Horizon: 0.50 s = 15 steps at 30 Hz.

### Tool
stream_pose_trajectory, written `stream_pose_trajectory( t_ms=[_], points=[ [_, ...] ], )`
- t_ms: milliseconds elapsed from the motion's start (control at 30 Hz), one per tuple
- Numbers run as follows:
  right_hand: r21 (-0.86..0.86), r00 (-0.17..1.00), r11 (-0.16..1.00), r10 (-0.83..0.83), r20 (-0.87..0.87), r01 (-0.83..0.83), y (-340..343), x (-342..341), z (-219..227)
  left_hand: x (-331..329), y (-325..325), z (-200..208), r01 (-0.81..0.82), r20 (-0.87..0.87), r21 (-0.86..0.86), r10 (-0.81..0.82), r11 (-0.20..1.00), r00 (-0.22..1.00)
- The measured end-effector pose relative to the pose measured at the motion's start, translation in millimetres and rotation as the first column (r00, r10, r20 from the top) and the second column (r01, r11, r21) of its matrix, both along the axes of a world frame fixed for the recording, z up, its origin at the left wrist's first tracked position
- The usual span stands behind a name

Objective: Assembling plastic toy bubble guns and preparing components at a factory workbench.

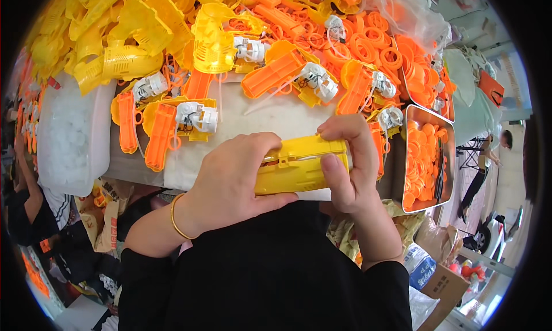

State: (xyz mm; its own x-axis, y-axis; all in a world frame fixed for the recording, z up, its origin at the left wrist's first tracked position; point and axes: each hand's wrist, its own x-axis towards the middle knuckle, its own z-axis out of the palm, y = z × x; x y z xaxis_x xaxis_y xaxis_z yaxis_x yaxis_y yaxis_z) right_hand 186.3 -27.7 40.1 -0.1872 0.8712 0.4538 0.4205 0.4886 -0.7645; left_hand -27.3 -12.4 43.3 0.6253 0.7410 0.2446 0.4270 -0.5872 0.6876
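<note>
Just above my lap, both hands grip a yellow plastic toy casing point(302, 173). It looks like two shell halves placed together, with a narrow dark gap along the seam on the left. My left hand point(227, 173) wraps the left end, its thumb underneath. At the right end, my right hand point(356, 164) pinches the casing between thumb and bent fingers. What lies inside the casing is mostly hidden. Beyond my hands, several part-built units rest on the table, such as an orange handle point(161, 137) with a white motor unit point(197, 117).
Yellow shells point(115, 20) are heaped at the far left, orange rings point(368, 43) at the far right. A metal tray point(444, 200) of orange discs stands on the right. At left is a translucent tub point(72, 130) of pale pieces. Other people are at both sides.
</note>
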Motion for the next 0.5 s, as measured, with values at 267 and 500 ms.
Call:
stream_pose_trajectory(
  t_ms=[267,500],
  points=[
    [0.081,0.957,0.957,0.284,-0.063,-0.279,-11,7,-18,-6,5,-54,0.199,0.622,-0.127,-0.078,0.972,0.779],
    [0.114,0.963,0.957,0.263,0.057,-0.268,-6,4,1,-14,22,-45,0.149,0.422,0.126,-0.189,0.981,0.887]
  ],
)
